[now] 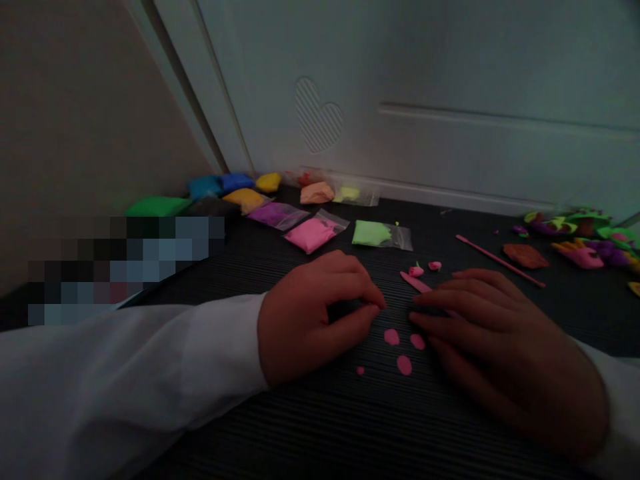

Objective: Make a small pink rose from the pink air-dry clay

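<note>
My left hand point(313, 313) rests on the dark ribbed mat point(320, 427), thumb and fingertips pinched together; whatever is between them is too small to see. My right hand point(500, 353) lies beside it with fingers curled close, resting over the lower end of a flat pink modelling tool point(414, 281). Between the hands lie three small flattened pink clay discs point(404, 364) and a tiny pink bit point(360, 370). Two small pink clay buds point(417, 270) sit just beyond the tool. Both sleeves are white.
Bags of coloured clay lie at the back: pink point(313, 233), green point(375, 233), purple point(275, 215), orange point(316, 193), yellow and blue. A thin pink stick point(500, 261) lies right of centre. Finished clay shapes point(580, 243) crowd the far right. A white door panel point(400, 100) stands behind.
</note>
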Action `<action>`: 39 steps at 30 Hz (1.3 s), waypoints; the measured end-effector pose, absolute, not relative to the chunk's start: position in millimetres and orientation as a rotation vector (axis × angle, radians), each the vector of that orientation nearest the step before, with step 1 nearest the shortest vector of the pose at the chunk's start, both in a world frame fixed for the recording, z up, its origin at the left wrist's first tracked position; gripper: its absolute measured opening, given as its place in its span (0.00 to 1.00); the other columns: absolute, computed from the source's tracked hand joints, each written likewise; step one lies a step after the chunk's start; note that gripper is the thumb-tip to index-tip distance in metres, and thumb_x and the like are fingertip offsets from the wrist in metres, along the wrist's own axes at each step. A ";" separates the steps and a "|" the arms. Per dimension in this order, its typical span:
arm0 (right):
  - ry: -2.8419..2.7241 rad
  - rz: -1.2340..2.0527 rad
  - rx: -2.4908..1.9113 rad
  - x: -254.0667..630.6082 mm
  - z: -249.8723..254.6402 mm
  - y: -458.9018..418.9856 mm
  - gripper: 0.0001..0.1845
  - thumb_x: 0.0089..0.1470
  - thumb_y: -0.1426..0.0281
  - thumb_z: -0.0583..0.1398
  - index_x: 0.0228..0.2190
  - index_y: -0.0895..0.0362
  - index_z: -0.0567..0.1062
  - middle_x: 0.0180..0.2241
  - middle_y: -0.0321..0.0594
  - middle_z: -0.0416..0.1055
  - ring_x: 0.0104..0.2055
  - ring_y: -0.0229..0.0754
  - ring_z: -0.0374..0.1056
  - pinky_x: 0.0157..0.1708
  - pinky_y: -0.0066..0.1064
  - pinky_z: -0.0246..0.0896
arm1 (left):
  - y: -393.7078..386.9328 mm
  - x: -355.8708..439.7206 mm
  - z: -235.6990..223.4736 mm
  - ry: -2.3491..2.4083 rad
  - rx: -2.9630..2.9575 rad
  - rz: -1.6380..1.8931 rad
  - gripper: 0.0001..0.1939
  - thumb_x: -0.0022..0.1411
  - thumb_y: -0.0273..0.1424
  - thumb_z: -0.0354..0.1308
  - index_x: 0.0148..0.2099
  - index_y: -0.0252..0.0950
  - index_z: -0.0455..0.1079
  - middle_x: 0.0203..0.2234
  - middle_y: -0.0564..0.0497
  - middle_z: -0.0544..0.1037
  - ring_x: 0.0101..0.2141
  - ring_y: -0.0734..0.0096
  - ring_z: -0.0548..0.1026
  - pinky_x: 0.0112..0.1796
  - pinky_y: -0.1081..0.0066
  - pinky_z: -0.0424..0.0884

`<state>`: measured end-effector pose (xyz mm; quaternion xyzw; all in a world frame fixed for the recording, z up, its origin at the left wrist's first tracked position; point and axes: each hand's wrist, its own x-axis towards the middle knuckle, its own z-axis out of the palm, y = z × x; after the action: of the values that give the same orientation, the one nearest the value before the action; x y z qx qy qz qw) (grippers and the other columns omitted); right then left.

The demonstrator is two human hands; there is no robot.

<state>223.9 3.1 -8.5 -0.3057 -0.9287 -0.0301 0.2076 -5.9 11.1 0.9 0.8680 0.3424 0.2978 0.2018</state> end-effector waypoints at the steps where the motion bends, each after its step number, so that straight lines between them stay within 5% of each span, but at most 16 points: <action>1: -2.596 -0.103 -0.844 224.8 -8.3 2.0 0.14 0.50 0.72 0.56 0.40 0.54 0.73 0.41 0.39 0.70 0.43 0.44 0.62 0.46 0.46 0.51 | 11.2 -6.2 0.7 0.955 2.426 0.832 0.08 0.57 0.24 0.51 0.37 0.33 0.71 0.32 0.51 0.70 0.36 0.74 0.67 0.38 0.73 0.63; 29: -2.635 -0.018 -0.886 224.3 -8.4 1.3 0.15 0.51 0.71 0.54 0.41 0.52 0.72 0.45 0.37 0.68 0.47 0.45 0.58 0.47 0.45 0.50 | 11.2 -4.0 -1.5 0.919 2.505 0.721 0.10 0.56 0.25 0.52 0.41 0.33 0.71 0.34 0.50 0.69 0.37 0.74 0.65 0.40 0.73 0.60; 39: -2.624 0.063 -0.879 225.9 -9.2 0.4 0.17 0.50 0.73 0.55 0.44 0.54 0.70 0.45 0.38 0.67 0.46 0.43 0.58 0.46 0.42 0.51 | 7.3 1.0 0.9 0.885 2.692 0.503 0.18 0.59 0.39 0.49 0.49 0.40 0.67 0.45 0.47 0.67 0.44 0.64 0.60 0.46 0.63 0.58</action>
<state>225.9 0.4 -9.2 -0.3120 -0.9314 0.0224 0.1858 1.0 7.3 0.9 0.9272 0.3049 0.1733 0.1314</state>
